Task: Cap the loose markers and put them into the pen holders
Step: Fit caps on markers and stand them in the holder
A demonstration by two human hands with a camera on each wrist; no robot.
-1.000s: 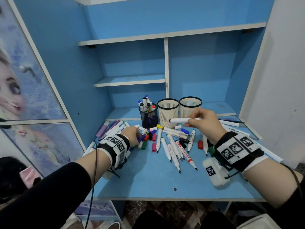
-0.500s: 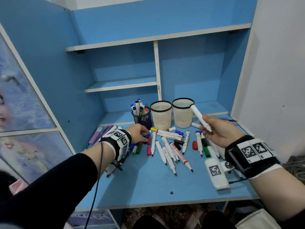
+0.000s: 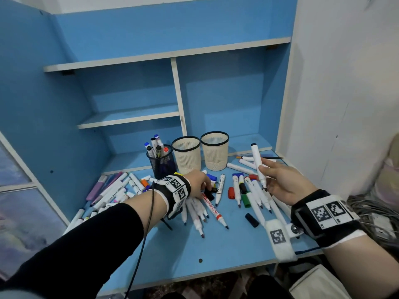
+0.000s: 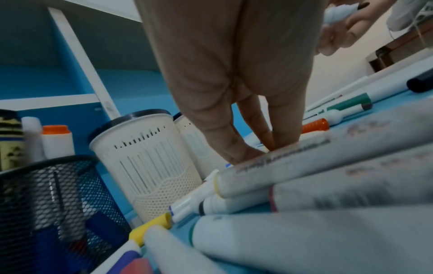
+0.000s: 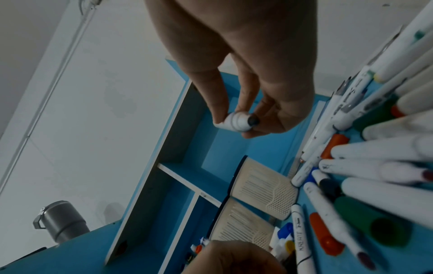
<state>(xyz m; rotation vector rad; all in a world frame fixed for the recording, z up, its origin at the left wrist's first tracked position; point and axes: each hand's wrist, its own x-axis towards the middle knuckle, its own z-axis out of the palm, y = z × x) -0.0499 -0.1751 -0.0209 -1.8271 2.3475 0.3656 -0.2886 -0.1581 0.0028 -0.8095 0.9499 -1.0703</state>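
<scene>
My right hand [image 3: 264, 169] holds an uncapped white marker [image 3: 255, 156] upright above the desk's right side, black tip down; the right wrist view shows that marker [image 5: 236, 121] pinched between thumb and fingers. Over the central pile of loose markers [image 3: 207, 210], my left hand [image 3: 205, 185] reaches down and its fingertips pinch a black cap [image 3: 209, 194]. In the left wrist view the fingertips [image 4: 281, 137] meet behind a marker that hides the cap. A black mesh holder [image 3: 163, 162] with several markers and two cream holders [image 3: 186, 154] [image 3: 214, 152] stand at the back.
More markers lie at the desk's left [image 3: 112, 190] and right [image 3: 254, 193]. Loose caps lie about: another black one [image 3: 252, 220], a red one [image 3: 231, 193], a green one [image 3: 245, 200]. Blue shelves rise behind the holders and a white wall [image 3: 345, 104] closes the right.
My left hand has moved right from the left pile to the black cap in the middle. My right hand has swung the marker away from the cream holder to upright, tip down.
</scene>
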